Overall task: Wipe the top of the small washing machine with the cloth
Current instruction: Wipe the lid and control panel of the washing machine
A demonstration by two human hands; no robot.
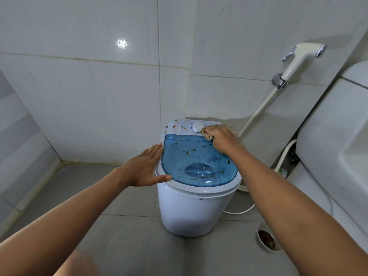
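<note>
on the grey tiled floor, close to the corner of the white walls, stands our small white washer (196, 208) with its blue see-through lid (197, 162). we press our right hand (223, 141) down on the beige cloth (218, 129), fingers closed over it, at the back right of the washer top, where the lid meets the white control panel (187, 127). the cloth touches the round white dial (198, 127) and its frayed edge hangs past the panel's right side. our left hand (145, 168) lies open and flat, fingers together, against the left rim of the washer, thumb resting on the rim by the lid's edge. brown flecks and water drops are scattered over the lid, and a few brown spots sit on the panel's left corner. a white sprayer (300, 58) hangs on the wall to the right, its hose (258, 110) running down behind the washer. a floor drain (266, 239) lies to the right of the washer's base.
</note>
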